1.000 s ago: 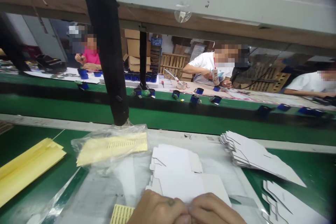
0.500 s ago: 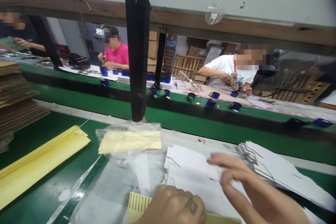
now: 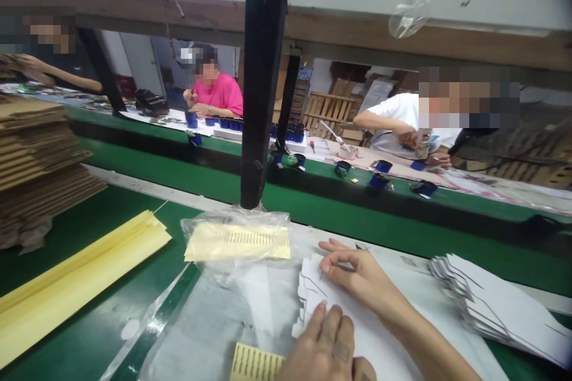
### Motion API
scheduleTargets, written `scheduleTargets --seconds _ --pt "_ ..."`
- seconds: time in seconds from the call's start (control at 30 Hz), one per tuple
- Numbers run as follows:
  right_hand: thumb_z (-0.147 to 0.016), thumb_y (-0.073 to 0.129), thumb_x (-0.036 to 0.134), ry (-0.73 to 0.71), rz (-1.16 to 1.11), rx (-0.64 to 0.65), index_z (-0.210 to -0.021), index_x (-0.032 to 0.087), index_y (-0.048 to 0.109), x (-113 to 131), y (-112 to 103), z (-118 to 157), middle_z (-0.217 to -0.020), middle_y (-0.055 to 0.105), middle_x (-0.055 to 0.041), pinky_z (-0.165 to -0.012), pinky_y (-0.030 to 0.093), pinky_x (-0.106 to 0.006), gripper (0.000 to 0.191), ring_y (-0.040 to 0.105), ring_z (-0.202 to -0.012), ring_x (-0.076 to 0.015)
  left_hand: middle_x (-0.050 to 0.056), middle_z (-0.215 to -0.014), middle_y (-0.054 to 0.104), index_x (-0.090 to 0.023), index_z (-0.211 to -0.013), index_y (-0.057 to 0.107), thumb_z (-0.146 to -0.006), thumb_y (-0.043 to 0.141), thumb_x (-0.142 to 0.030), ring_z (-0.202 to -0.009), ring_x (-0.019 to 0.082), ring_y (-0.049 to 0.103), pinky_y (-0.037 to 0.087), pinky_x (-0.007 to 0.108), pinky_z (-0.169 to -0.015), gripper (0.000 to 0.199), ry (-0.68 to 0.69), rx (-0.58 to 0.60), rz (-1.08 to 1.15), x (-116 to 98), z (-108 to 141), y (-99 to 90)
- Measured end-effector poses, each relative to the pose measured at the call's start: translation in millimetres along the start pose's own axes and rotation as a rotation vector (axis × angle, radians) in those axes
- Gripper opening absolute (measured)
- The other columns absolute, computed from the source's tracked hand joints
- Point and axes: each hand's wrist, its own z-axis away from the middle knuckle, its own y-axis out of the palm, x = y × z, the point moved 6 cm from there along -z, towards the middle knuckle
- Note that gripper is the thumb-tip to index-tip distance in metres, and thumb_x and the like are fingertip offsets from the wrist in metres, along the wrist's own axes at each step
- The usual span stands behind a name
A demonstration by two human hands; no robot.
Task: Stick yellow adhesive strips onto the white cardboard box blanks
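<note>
A flat white box blank (image 3: 373, 333) with notched flaps lies on plastic-covered sheeting at the front of the bench. My right hand (image 3: 361, 277) reaches across its far end, thumb and forefinger pinched together at a flap near the left edge. Nearer to me, my left hand (image 3: 328, 345) rests on the blank with its fingers stretched out flat, fingertips just below the right hand's thumb. Partly under the left hand is a yellow label sheet (image 3: 254, 363) with rows of dark marks.
More white box blanks (image 3: 504, 309) are stacked at right. A bagged yellow label sheet (image 3: 241, 241) lies by a black post (image 3: 261, 95). Long folded yellow paper (image 3: 84, 286) and stacked brown cardboard (image 3: 40, 161) are at left. Across the green conveyor (image 3: 214, 166), carrying blue parts, several people work.
My right hand has come down from above onto the far end of the blank. My left hand has gone from a curled shape to stretched fingers. The view has shifted left.
</note>
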Motion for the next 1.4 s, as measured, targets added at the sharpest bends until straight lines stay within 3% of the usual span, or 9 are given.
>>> scheduleTargets --seconds 0.17,0.43,0.67,0.83,0.9,1.03,1.13,1.27,1.4 --pt "-0.071 0.064 0.042 0.025 -0.024 -0.014 -0.069 0.020 0.073 -1 -2 -2 -0.139 0.059 -0.0172 -0.118 0.015 -0.056 0.024 0.032 -0.145 -0.0345 0.012 -0.090 0.077 -0.003 -0.095 0.067 -0.097 0.034 -0.014 -0.087 0.021 0.074 0.059 0.030 -0.088 0.035 0.078 0.059 -0.005 -4 7 4.0" --pt "-0.072 0.062 0.035 -0.008 0.017 -0.023 -0.070 0.019 0.075 0 0 -2 -0.133 0.063 -0.0172 -0.116 0.025 -0.053 0.021 0.040 -0.141 -0.0338 0.013 -0.088 0.077 -0.004 -0.095 0.067 -0.096 0.037 -0.016 -0.084 0.021 0.076 0.062 0.027 -0.084 0.032 0.011 0.044 0.009 -2 5 2.5" --pt "-0.074 0.059 0.034 -0.040 0.017 -0.030 -0.070 0.017 0.075 0 2 -2 -0.128 0.066 -0.0192 -0.110 0.035 -0.052 0.023 0.048 -0.135 -0.0343 0.014 -0.100 0.076 -0.006 -0.104 0.065 -0.091 0.044 -0.010 -0.101 0.024 0.072 0.060 0.034 -0.091 0.025 0.104 0.226 -0.015 -8 19 16.2" --pt "-0.073 0.058 0.027 -0.061 -0.018 -0.045 -0.068 0.018 0.070 0 5 -3 -0.104 0.076 -0.0154 -0.102 0.045 -0.045 0.017 0.060 -0.124 -0.0332 0.015 -0.097 0.076 -0.001 -0.105 0.063 -0.091 0.044 -0.011 -0.098 0.024 0.073 0.059 0.031 -0.091 0.026 0.050 0.164 0.026 -5 15 10.9" --pt "-0.071 0.060 0.024 -0.060 -0.030 -0.079 -0.078 0.019 0.070 -4 4 -4 -0.104 0.076 -0.0126 -0.100 0.047 -0.042 0.013 0.063 -0.119 -0.0310 0.015 -0.098 0.077 0.000 -0.108 0.062 -0.091 0.044 -0.012 -0.096 0.024 0.073 0.061 0.030 -0.089 0.028 -0.004 0.131 0.047 -1 15 7.9" --pt "-0.075 0.055 0.021 -0.072 -0.040 -0.186 -0.118 0.019 0.058 -10 -2 -7 -0.098 0.077 -0.0072 -0.090 0.052 -0.039 0.043 0.072 -0.097 -0.0238 0.015 -0.105 0.076 -0.002 -0.117 0.058 -0.088 0.042 -0.007 -0.105 0.022 0.070 0.058 0.030 -0.094 0.034 0.057 0.221 0.047 2 21 11.6" --pt "-0.080 0.055 0.028 -0.110 -0.010 -0.192 -0.111 0.018 0.063 -6 -8 -4 -0.100 0.076 -0.0089 -0.093 0.051 -0.040 0.034 0.070 -0.098 -0.0244 0.014 -0.107 0.075 -0.002 -0.118 0.059 -0.086 0.043 -0.004 -0.110 0.022 0.068 0.056 0.030 -0.098 0.036 0.138 0.300 0.036 2 26 16.5" --pt "-0.068 0.074 0.038 -0.035 0.178 -0.093 -0.123 0.014 0.063 -4 -19 9 -0.133 0.063 -0.0154 -0.108 0.041 -0.048 0.060 0.056 -0.124 -0.0332 0.011 -0.100 0.076 -0.006 -0.110 0.064 -0.087 0.044 -0.005 -0.103 0.022 0.071 0.058 0.030 -0.094 0.030 0.115 0.215 0.035 4 18 12.5" --pt "-0.064 0.080 0.041 0.001 0.345 -0.030 -0.122 0.016 0.064 -9 -33 25 -0.137 0.059 -0.0172 -0.110 0.037 -0.051 0.064 0.051 -0.128 -0.0373 0.007 -0.088 0.076 -0.014 -0.087 0.065 -0.087 0.040 -0.001 -0.089 0.019 0.075 0.061 0.029 -0.088 0.028 0.130 0.031 0.112 4 -1 -5.4"
